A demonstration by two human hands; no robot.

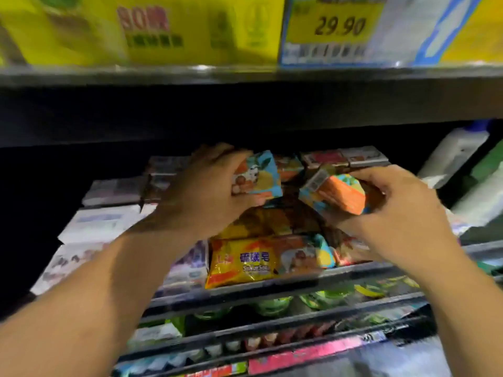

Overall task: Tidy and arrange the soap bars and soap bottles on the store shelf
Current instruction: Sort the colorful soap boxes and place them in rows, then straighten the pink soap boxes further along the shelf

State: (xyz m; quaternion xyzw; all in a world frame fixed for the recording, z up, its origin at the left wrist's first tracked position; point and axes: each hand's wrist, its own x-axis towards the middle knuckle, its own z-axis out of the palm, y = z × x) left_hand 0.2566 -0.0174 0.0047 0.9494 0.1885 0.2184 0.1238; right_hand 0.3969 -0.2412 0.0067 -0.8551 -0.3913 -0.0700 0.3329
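Left hand [206, 191] grips a blue-and-orange wrapped soap bar [258, 178]. Right hand [394, 208] grips a second orange-and-blue wrapped bar [337, 198]. Both are above the middle shelf [353, 273]. Yellow plastic soap packets [242, 263] lie jumbled beneath. White cardboard soap boxes [103, 221] at left appear ordered. Judgement: the centre pile is outstanding.

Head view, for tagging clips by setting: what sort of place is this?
Probably a shop aisle: a 29.90 price tag on the shelf edge, rows of wrapped soap bars, white bottles at right.
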